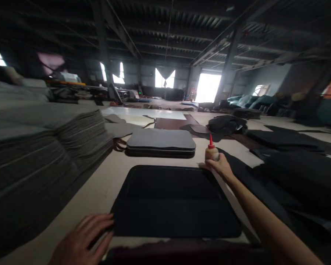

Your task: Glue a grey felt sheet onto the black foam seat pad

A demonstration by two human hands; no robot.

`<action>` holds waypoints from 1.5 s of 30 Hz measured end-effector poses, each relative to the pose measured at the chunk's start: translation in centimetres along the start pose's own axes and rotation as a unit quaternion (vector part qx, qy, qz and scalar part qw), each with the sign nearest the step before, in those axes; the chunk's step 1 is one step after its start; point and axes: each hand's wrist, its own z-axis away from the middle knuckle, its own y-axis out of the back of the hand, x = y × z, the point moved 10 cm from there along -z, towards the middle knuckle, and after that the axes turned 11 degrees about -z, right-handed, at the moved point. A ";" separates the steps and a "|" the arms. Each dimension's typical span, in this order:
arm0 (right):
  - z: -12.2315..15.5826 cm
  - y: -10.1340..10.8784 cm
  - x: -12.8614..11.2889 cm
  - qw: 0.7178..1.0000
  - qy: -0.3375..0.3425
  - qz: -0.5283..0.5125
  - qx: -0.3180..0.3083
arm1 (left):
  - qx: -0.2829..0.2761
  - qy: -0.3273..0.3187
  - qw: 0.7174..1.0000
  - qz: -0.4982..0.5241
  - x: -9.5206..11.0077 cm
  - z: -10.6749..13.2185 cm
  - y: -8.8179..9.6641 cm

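A black rounded-corner mat (173,202) lies flat on the pale tabletop in front of me. At its lower left edge is my left hand (85,235), fingers stretched out and tips at the mat's rim, with nothing gripped. My right hand (220,165) reaches past the mat's far right corner. Its fingers are wrapped round a glue bottle (211,152), tan with a red pointed nozzle, held upright. Whether the bottle's base touches the table is hard to tell. Behind the black mat sits a stack of grey-topped mats (161,141) with matching rounded corners.
Tall piles of grey felt-like sheets (79,129) rise along the left. Dark sheets of material (298,173) spread over the right side. A crumpled black bundle (227,124) lies farther back. Steel columns (230,55) and bright openings stand beyond.
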 end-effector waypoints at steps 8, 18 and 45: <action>8.3 -4.1 -5.9 0.964 0.001 -0.056 -0.259 | -0.110 0.126 0.984 0.053 0.2 -0.6 -0.2; 17.0 -9.4 -14.9 0.911 0.007 -0.081 -0.404 | -0.135 0.179 0.973 0.061 -0.6 -0.2 -1.3; 19.9 -14.3 -23.5 0.866 0.227 -0.019 -0.445 | -0.132 0.167 0.974 0.075 -0.5 -0.6 -1.1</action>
